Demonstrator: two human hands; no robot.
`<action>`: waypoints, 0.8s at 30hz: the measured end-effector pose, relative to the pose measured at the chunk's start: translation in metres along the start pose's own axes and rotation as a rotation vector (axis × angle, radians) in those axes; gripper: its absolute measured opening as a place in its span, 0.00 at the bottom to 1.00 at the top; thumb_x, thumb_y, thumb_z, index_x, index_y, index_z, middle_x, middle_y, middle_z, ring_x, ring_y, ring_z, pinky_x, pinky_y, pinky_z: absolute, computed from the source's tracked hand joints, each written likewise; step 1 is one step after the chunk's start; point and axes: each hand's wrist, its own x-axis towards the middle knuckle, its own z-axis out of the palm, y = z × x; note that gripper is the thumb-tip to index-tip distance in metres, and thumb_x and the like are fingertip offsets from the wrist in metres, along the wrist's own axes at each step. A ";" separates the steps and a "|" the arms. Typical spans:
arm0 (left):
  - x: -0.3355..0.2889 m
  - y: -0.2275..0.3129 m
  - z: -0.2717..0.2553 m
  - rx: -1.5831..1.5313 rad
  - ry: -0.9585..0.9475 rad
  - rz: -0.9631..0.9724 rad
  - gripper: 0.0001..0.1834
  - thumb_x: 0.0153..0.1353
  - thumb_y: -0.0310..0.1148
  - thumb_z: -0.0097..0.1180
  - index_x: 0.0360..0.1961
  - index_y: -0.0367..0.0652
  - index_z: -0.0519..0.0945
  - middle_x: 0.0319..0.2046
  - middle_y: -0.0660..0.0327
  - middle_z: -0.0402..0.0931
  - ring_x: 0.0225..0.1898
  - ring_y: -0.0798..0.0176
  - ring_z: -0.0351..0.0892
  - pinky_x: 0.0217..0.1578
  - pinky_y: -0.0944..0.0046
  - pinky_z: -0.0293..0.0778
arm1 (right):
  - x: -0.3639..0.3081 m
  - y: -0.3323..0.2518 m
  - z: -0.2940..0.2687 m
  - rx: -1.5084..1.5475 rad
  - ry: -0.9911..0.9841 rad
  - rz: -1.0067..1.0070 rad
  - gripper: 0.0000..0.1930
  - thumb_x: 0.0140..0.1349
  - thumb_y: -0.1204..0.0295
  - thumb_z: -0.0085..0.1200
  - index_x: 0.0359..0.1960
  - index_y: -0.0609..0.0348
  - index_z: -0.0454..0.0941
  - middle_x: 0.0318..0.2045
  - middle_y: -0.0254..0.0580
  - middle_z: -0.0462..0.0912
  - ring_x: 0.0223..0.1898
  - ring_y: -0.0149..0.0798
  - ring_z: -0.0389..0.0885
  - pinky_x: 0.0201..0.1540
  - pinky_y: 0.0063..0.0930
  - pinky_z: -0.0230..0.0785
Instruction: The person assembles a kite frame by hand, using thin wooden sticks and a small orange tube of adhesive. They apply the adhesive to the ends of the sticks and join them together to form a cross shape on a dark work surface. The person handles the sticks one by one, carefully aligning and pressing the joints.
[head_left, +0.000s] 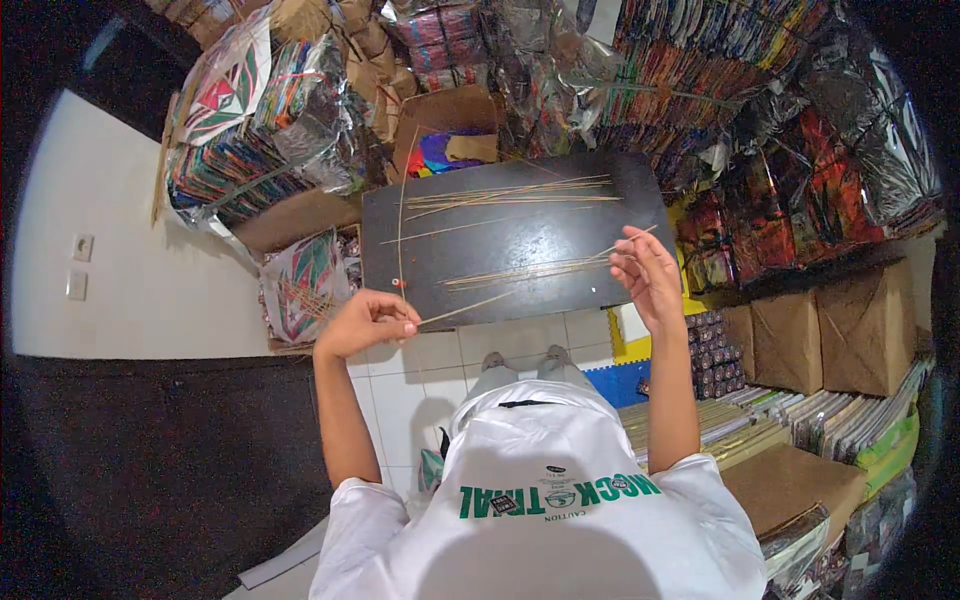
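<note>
My left hand point(372, 322) is over the near left edge of a dark table point(510, 235), thumb and fingers closed on a thin bamboo stick point(465, 308) that slants up to the right. A second thin stick point(401, 215) rises from beside that hand and curves toward the far edge; I cannot tell if the hand holds it. At the table's right side my right hand point(650, 275) is raised, its fingers pinched on a thin stick point(628, 240). Whether both hands hold one same stick is unclear. Several loose sticks point(540, 270) lie in a near bunch, more sticks point(510, 198) farther back.
Small red and white bits point(398, 283) lie at the table's left. A box with a patterned bag and sticks point(305, 285) stands left of it. Behind are an open carton point(450, 125) and tall wrapped stacks point(690, 75). Brown cartons point(825, 325) stand at right.
</note>
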 end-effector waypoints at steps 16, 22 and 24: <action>0.011 0.004 -0.003 0.006 0.391 0.185 0.07 0.62 0.32 0.68 0.39 0.42 0.86 0.27 0.69 0.82 0.24 0.77 0.75 0.21 0.75 0.64 | -0.002 0.004 0.039 -0.308 0.062 -0.092 0.16 0.74 0.66 0.52 0.59 0.58 0.76 0.34 0.32 0.81 0.25 0.21 0.72 0.27 0.16 0.64; 0.012 -0.002 0.005 -0.034 0.437 0.145 0.08 0.62 0.32 0.68 0.40 0.42 0.86 0.27 0.70 0.81 0.24 0.78 0.75 0.21 0.76 0.63 | -0.007 0.006 0.048 -0.334 0.076 -0.104 0.15 0.74 0.67 0.52 0.57 0.57 0.78 0.31 0.27 0.80 0.25 0.19 0.71 0.26 0.14 0.61; 0.011 -0.004 0.005 -0.043 0.435 0.143 0.08 0.63 0.33 0.68 0.40 0.42 0.85 0.27 0.70 0.81 0.24 0.78 0.75 0.21 0.76 0.63 | -0.007 0.008 0.048 -0.327 0.067 -0.106 0.14 0.74 0.67 0.52 0.57 0.57 0.78 0.31 0.27 0.79 0.24 0.19 0.70 0.25 0.14 0.60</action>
